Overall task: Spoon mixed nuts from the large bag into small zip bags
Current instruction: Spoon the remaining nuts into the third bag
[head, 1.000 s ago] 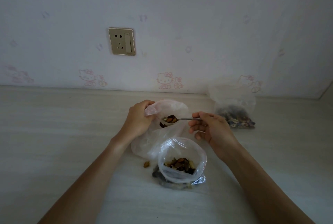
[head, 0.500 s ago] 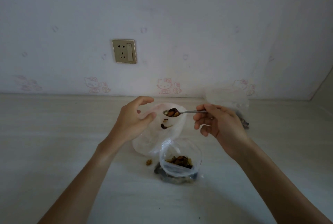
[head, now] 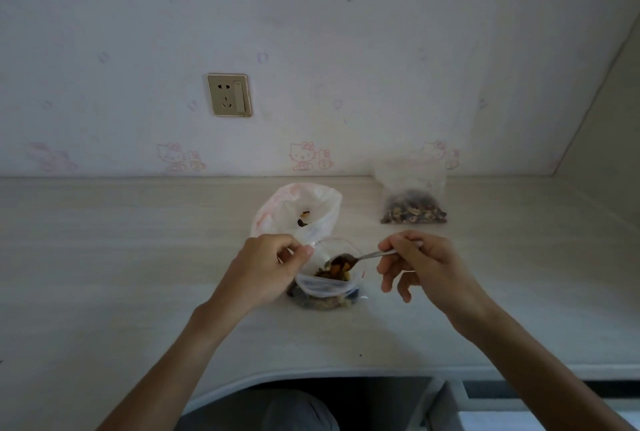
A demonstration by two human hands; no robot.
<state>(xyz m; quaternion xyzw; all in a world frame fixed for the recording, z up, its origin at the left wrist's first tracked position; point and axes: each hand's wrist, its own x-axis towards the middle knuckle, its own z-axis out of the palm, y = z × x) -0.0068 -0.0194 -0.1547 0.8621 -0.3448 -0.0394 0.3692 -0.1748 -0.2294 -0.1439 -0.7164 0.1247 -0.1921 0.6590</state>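
A: Where are the nuts (head: 338, 262) right now?

B: Heaped in the spoon (head: 360, 258) bowl, right over the open mouth of the small bag (head: 327, 286), which stands on the bench (head: 121, 257) and already holds a layer of nuts.

A: Who holds what?

B: The right hand (head: 424, 266) pinches the spoon's handle, fingers curled round it. The left hand (head: 265, 269) pinches the small bag's rim at its left side, keeping the mouth wide.

A: What does the tipping turn on?

B: The spoon's long axis runs roughly left to right, bowl end toward the left hand, handle rising slightly to the right. The bowl sits just inside the rim, so I'd judge a roll of the right wrist would drop the load straight in.

A: And beyond that?

B: The large bag (head: 298, 210) lies just behind, mouth open, a few nuts showing inside. A filled bag (head: 412, 203) stands well apart, back right. I can read no brand or writing on any bag; the wall (head: 346, 49) shows only cartoon cat prints and a socket (head: 229, 95).
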